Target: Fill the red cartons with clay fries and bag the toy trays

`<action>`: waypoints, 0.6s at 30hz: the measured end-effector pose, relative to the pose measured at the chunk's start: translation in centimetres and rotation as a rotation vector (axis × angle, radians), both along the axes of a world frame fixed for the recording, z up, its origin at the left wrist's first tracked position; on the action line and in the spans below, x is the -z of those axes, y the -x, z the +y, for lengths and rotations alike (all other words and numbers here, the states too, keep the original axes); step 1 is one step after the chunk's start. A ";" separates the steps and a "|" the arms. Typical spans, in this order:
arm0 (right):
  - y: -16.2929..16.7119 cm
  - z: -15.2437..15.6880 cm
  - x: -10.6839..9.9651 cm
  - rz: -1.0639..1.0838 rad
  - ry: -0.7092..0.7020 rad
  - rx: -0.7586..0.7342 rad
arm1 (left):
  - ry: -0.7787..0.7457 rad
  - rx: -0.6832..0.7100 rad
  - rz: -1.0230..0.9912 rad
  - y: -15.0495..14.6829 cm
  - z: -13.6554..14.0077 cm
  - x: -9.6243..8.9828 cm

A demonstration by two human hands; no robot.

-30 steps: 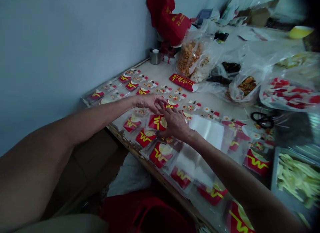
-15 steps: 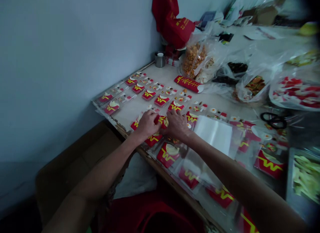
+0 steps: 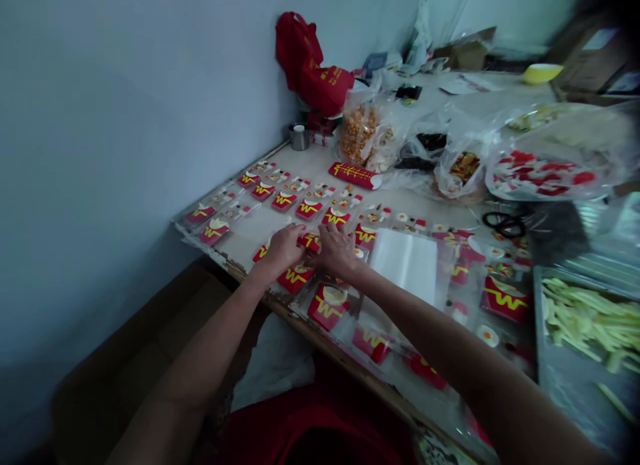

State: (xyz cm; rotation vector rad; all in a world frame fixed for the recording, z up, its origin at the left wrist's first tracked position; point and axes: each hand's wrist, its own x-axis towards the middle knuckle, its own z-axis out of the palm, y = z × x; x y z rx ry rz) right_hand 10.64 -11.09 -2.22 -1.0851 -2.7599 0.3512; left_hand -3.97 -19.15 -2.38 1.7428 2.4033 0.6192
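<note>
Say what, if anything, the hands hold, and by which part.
The left hand and right hand flank a red packet; whether they grip it, and where, cannot be told.

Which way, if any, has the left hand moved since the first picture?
Yes: the left hand has moved toward the table's near edge, farther from the metal cup.

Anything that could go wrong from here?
1. The left hand and right hand are at one red-and-yellow packet with others close around it; a knock could shift the neighbours.
2. The right forearm crosses the clear plastic in this view; if it touches, it might drag it.
3. The front packets lie near the table edge, so a nudge could tip one off.
</note>
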 end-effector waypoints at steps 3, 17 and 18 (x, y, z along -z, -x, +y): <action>-0.2 -0.2 -0.2 0.012 0.002 -0.013 | -0.014 0.002 -0.134 0.7 -0.4 -0.1; -0.6 -0.2 0.4 0.070 -0.012 -0.207 | -0.174 -0.036 -0.239 0.7 -0.9 1.7; -0.6 -0.2 0.4 0.072 -0.008 -0.196 | -0.164 -0.036 -0.259 0.8 -0.9 1.6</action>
